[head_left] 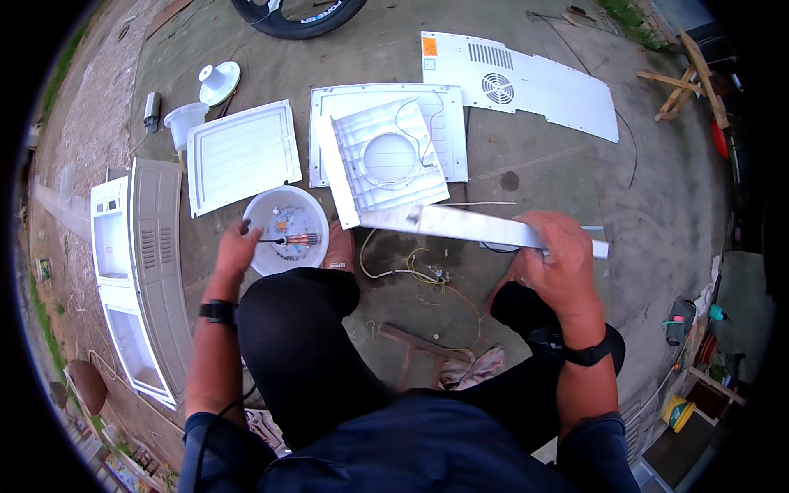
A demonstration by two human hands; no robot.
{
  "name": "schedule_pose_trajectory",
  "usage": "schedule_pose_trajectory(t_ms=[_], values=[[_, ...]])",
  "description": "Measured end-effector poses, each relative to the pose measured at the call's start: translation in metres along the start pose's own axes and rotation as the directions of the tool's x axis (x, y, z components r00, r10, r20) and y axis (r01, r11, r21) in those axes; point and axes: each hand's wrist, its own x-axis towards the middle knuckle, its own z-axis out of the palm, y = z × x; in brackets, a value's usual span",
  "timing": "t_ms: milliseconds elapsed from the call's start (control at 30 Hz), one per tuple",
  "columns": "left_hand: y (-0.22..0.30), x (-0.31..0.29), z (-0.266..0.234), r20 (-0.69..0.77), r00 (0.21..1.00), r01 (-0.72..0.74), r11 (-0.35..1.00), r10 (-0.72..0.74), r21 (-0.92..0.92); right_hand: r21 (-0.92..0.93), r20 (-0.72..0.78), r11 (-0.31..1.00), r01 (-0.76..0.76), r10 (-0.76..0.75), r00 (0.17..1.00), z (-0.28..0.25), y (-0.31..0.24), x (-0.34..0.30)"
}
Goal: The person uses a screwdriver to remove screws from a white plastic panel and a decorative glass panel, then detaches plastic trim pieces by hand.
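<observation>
A long white metal strip (481,229) lies in the grip of my right hand (560,255), reaching left to the corner of a white square housing (343,215). That housing has a big round hole and thin wires, and rests on a white panel (323,100). At the left rim of a white bowl (321,212) is my left hand (237,249), its fingers curled. A screwdriver (302,239) with a red striped handle is in the bowl over small parts, its shaft pointing toward those fingers. Whether they pinch the shaft or the rim is unclear.
Another white panel (242,156) lies left of the housing, a vented back panel (567,94) far right. A white appliance body (156,246) stands at left. Loose wires (427,275) and a wooden piece (423,343) lie between my feet. A wheel (300,29) is at the far edge.
</observation>
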Motion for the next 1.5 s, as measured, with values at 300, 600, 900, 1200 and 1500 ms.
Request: schedule_pose_trajectory(t_ms=[300, 600, 900, 1200, 1500], values=[[0.260, -0.106, -0.082, 0.534, 0.799, 0.009, 0.883, 0.276, -0.470, -0.106, -0.162, 0.979, 0.172, -0.188, 0.969, -0.016, -0.009, -0.003], [0.287, -0.228, 0.041, 0.728, 0.634, 0.710, 0.176, 0.260, -0.682, -0.088, -0.266, 0.962, 0.260, -0.274, 0.924, -0.028, -0.012, -0.023], [0.293, -0.245, 0.048, 0.578, 0.792, 0.591, -0.008, 0.197, -0.807, -0.062, -0.238, 0.995, -0.076, 0.059, 0.969, -0.031, -0.014, -0.067], [0.278, -0.256, 0.039, 0.322, 0.807, 0.283, 0.154, 0.495, -0.947, 0.882, 0.464, -0.382, -0.275, 0.605, 0.647, -0.016, -0.030, -0.063], [0.263, -0.281, 0.013, 0.254, 0.795, 0.225, 0.121, 0.551, -0.967, 0.905, 0.331, -0.418, -0.081, 0.570, 0.752, -0.010, -0.057, -0.061]])
